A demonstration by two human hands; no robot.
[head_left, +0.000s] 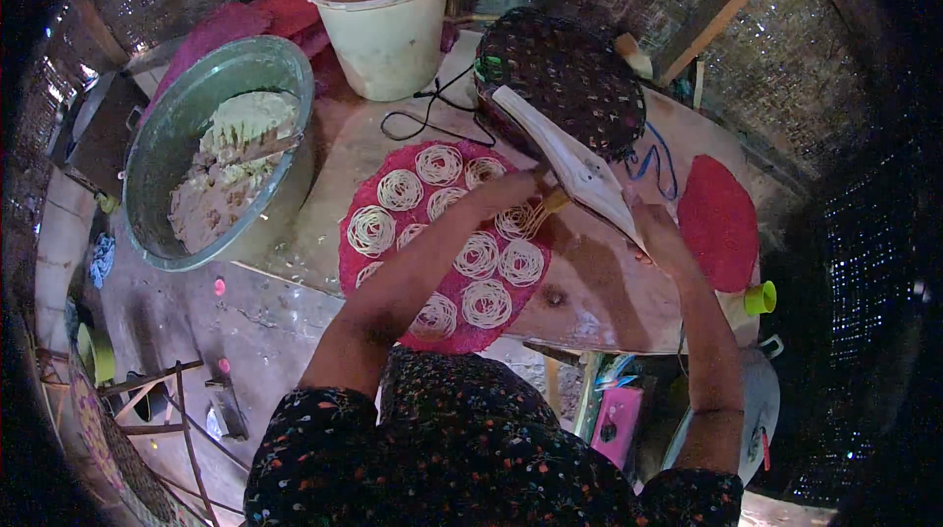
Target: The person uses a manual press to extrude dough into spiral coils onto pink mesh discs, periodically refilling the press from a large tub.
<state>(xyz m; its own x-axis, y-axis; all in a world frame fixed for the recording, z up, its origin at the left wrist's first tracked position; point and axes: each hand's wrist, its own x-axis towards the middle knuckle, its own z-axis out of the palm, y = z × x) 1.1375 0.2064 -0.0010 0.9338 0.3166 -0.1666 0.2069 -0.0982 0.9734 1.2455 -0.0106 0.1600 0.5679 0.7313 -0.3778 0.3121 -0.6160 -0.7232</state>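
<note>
I see the left hand [506,195] curled around the body of the noodle press [575,168], over the far right part of the red mat [393,232]. Right hand [656,232] is clamped on the near end of the press lever. Strands drop from the press onto the mat, where a coil is forming next to a dozen or so finished coils [486,303].

Risks as I read them:
- Mat is nearly full. The new coil sits close to its neighbours, so a small drift of the press could lay strands over a finished one and fuse them.
- Uneven push on the lever could break the strand or dump a clump.
- Mat's near edge hangs over the table [599,291] edge; a nudge from the left forearm could tip coils off.
- Black cable [422,114] loops just beyond the mat and could snag if the mat is slid away.

Dough basin [182,154] far left, bucket [388,21] behind, spare red mat [722,222] right.
</note>
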